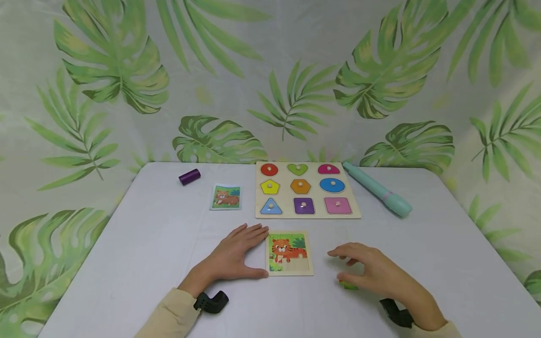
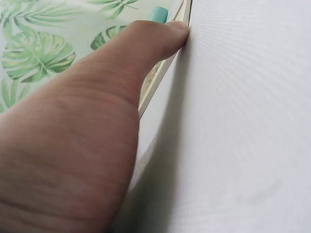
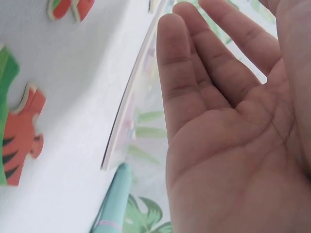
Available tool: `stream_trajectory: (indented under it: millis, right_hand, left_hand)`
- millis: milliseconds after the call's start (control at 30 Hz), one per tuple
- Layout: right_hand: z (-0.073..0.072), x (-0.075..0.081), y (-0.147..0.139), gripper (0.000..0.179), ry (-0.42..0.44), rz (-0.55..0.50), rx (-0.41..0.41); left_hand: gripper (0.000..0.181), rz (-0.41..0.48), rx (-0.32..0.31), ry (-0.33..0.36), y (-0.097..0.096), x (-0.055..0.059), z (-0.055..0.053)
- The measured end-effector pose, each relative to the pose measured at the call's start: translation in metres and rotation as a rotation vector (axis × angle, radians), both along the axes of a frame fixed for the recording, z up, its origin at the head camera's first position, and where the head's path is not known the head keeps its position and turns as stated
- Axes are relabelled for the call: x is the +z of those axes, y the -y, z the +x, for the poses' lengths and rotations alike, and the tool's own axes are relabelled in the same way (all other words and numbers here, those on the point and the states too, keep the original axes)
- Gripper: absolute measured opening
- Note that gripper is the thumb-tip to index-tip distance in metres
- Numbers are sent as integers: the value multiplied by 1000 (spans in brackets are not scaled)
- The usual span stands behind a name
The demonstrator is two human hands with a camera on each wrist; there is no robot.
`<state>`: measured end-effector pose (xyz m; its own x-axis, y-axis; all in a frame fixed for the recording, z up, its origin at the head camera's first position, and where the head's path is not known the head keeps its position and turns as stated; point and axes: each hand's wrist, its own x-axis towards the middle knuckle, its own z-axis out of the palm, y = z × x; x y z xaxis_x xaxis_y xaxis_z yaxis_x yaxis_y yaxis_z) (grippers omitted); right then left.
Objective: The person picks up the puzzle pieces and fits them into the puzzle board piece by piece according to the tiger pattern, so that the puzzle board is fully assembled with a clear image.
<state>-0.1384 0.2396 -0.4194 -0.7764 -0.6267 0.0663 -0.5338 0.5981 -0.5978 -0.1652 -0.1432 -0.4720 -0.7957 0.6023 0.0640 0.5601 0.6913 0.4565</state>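
A square wooden jigsaw point(image 1: 291, 239) with a tiger picture lies flat in front of the person. Bare wood shows at its lower right. The left hand point(image 1: 238, 256) rests along the frame's left side, fingertips at the upper corner and thumb point(image 2: 177, 33) at the lower corner. To the right, the right hand point(image 1: 365, 265) hovers with loosely bent fingers and nothing in its grip. Partly hidden under it is a green and red jigsaw piece point(image 1: 349, 285). The right wrist view shows an orange striped piece point(image 3: 22, 136) and another red and green piece point(image 3: 72, 8) on the table.
A knob puzzle board point(image 1: 287, 209) with coloured shapes lies behind the jigsaw. A teal tube-like object point(image 1: 376, 188) leans along its right side. Further left are a tiger picture card point(image 1: 226, 197) and a small purple cylinder point(image 1: 189, 177). A leaf-patterned cloth point(image 1: 296, 94) hangs behind the table.
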Motion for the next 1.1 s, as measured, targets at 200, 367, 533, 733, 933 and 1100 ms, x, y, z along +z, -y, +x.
stream_trajectory:
  millis: [200,367,533,733,933,1100]
  right_hand:
    - [-3,-3,-9,48,24,5,13]
    - [-4,-3,-15,41,52,17,26]
    - [-4,-2,-19,43,114,38,8]
    - [-3,-3,-22,45,140,44,0]
    - [-4,-3,-22,46,188,78,0]
    - [-4,-3,-22,45,204,83,7]
  left_hand:
    - [101,1,-2,1,-1,0,0]
    - [101,-2,-2,-1,-1,1,0]
    - [101,-11,0,-3,-1,1,0]
    - [101,-19,0,-8,-1,0,-1]
    - [101,-10,1,-4,-1,0,0]
    - [101,-9,3,-3,-1,0,0]
